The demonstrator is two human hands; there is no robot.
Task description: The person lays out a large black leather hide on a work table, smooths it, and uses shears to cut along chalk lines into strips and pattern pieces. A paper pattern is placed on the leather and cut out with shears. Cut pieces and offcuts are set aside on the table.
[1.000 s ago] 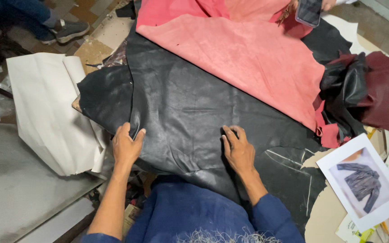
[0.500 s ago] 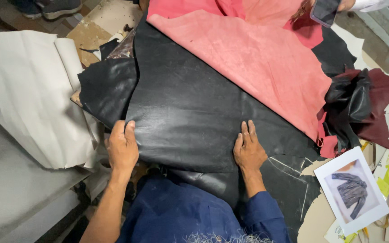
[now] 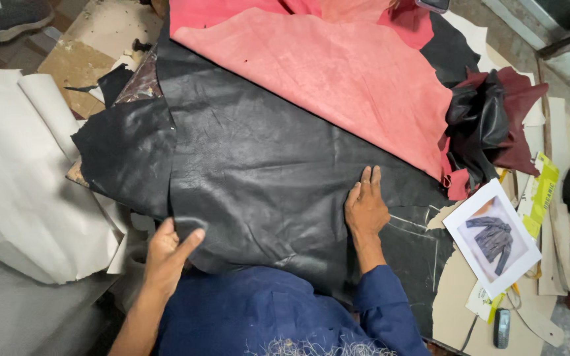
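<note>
Black leather hide point(image 3: 258, 171) spreads away from both hands; right hand point(image 3: 366, 209) presses flat, fingers together, left hand point(image 3: 166, 249) spread, touching its near edge.

Pink hide point(image 3: 338, 79), jacket photo point(image 3: 493, 237), white paper point(image 3: 28, 178), phone point(image 3: 501, 327).

A black leather hide point(image 3: 258, 165) lies spread over the bench, a pink hide point(image 3: 338, 79) overlapping its far side. The right hand point(image 3: 366, 209) lies flat on it. The left hand point(image 3: 166, 250) touches its near edge, fingers loose.
</note>
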